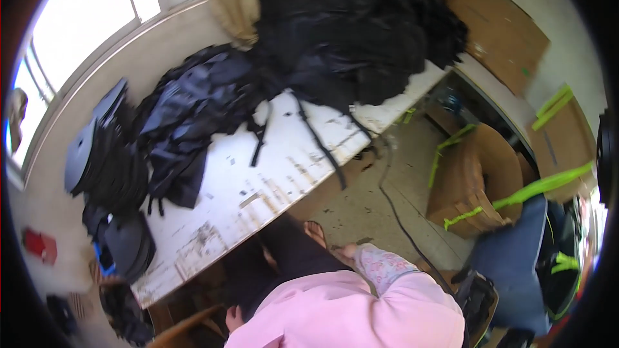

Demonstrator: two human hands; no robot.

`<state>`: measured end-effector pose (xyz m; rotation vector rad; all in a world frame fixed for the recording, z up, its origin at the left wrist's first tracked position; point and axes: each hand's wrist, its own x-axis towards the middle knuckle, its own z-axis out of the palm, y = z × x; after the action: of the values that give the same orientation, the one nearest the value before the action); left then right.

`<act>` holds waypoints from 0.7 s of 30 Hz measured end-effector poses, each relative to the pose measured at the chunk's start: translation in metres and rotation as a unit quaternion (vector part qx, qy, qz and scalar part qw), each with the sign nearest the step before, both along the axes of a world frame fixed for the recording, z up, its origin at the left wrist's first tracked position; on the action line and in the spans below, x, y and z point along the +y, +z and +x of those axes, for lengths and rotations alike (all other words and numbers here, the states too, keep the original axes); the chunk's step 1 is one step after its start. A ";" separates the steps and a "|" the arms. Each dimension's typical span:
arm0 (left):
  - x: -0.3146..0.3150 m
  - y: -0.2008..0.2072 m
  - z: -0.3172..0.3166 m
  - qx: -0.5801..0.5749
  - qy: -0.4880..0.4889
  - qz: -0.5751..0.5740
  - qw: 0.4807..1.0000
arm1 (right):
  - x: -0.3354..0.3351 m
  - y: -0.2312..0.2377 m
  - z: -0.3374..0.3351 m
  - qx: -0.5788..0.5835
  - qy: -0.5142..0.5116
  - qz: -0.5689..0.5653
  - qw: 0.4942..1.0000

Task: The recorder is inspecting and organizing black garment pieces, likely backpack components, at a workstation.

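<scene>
My right hand (348, 252) reaches down beside my right thigh, past a floral sleeve cover (385, 268). It is small and blurred, its fingers do not show clearly, and I make out nothing in it. My left hand (234, 318) is low by my left thigh, close to a brown wooden chair edge (187, 327). Most of it is hidden by my pink top (348, 309), so its grip does not show. In front of me stands a worn white table (225, 171). Neither hand touches the tabletop.
Black fabric pieces (342, 32) are heaped along the table's far side, with straps (319, 142) hanging over its edge. Stacked black panels (106, 161) stand at left. A cable (393, 209) crosses the floor at right, near a cut cardboard box (474, 187) with lime-green strips.
</scene>
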<state>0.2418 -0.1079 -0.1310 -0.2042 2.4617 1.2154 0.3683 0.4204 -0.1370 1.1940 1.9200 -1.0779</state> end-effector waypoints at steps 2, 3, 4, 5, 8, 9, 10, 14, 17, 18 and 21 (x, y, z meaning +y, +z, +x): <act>0.016 0.077 -0.002 -0.043 -0.038 -0.021 0.998 | -0.020 -0.001 0.018 0.005 0.054 -0.288 0.956; 0.006 0.074 0.007 -0.086 -0.016 -0.024 0.996 | -0.029 0.006 0.016 -0.019 0.074 -0.205 0.976; 0.004 0.067 0.006 -0.130 -0.009 -0.019 0.991 | -0.036 0.004 0.021 -0.035 0.080 -0.114 0.990; 0.004 0.067 0.005 -0.137 0.009 -0.016 0.990 | -0.028 -0.006 0.034 -0.045 0.055 -0.154 0.986; 0.000 0.068 -0.009 -0.277 0.031 0.028 0.960 | -0.028 -0.019 -0.004 -0.071 0.131 -0.156 0.976; 0.002 0.073 -0.010 -0.304 0.008 0.003 0.953 | -0.034 -0.029 -0.013 -0.083 0.152 -0.154 0.973; 0.004 0.079 -0.012 -0.331 -0.016 -0.021 0.943 | -0.028 -0.032 -0.015 -0.093 0.171 -0.152 0.969; 0.014 0.092 -0.007 -0.341 0.061 0.088 0.934 | -0.013 -0.040 -0.029 -0.119 0.262 -0.150 0.946; 0.020 0.088 -0.008 -0.359 0.078 0.080 0.927 | 0.001 -0.029 -0.054 -0.124 0.334 -0.144 0.923; 0.021 0.086 -0.011 -0.364 0.082 0.075 0.925 | -0.009 -0.026 -0.066 -0.123 0.356 -0.143 0.916; 0.032 0.080 -0.014 -0.362 0.090 0.069 0.925 | -0.006 -0.018 -0.106 -0.105 0.422 -0.125 0.892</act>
<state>0.2273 -0.0763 -0.0515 -0.7135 1.7344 1.1131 0.2626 0.4142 -0.1552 0.2342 1.7651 -0.6435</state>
